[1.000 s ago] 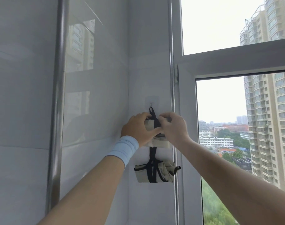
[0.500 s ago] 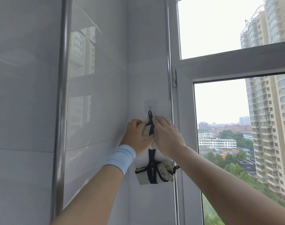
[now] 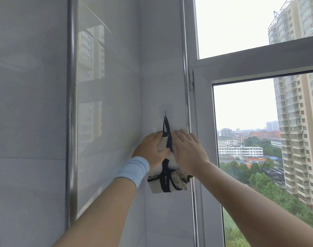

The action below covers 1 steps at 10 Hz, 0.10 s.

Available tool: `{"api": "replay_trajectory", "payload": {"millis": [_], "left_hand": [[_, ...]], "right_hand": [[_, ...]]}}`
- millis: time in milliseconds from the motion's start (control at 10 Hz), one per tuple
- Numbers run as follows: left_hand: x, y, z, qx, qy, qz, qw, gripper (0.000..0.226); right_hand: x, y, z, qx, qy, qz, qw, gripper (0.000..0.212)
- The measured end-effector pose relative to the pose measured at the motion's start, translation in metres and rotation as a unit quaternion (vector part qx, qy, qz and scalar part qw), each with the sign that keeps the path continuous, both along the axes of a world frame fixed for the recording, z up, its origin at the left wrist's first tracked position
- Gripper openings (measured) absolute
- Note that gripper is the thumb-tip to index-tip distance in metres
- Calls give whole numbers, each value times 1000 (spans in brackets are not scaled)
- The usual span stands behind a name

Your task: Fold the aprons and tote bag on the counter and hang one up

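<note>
A clear adhesive hook (image 3: 165,111) is stuck to the white tiled wall beside the window. A black strap loop (image 3: 166,124) hangs from it. Below the loop sits a beige folded apron bundle (image 3: 162,145), which my left hand (image 3: 150,150) grips from the left. My right hand (image 3: 188,151) lies flat against the bundle's right side with straight fingers, covering most of it. A second beige bundle (image 3: 167,183), wrapped in black straps, hangs lower on the same strap, under both wrists.
A steel pipe (image 3: 71,111) runs vertically down the left wall. A thinner steel pipe (image 3: 186,82) stands beside the white window frame (image 3: 244,66). Glossy wall tiles (image 3: 107,122) fill the corner. Tall buildings show through the glass.
My right hand has gone from pinching the strap near the hook to lying flat with straight fingers on the upper bundle. The strap loop now hangs taut from the hook.
</note>
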<state>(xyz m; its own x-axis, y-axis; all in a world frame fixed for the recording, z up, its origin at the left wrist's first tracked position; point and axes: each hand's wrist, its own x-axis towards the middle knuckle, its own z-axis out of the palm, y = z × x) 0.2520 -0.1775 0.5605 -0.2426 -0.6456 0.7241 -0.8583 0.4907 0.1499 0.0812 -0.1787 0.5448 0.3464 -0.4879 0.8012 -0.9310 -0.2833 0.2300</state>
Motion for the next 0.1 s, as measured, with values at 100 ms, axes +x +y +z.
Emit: {"api": "replay_trajectory", "payload": {"millis": [100], "left_hand": [[-3, 14, 13, -2, -6, 7, 1000, 76]], "right_hand": [[-3, 8, 5, 28, 5, 3, 1000, 62]]}}
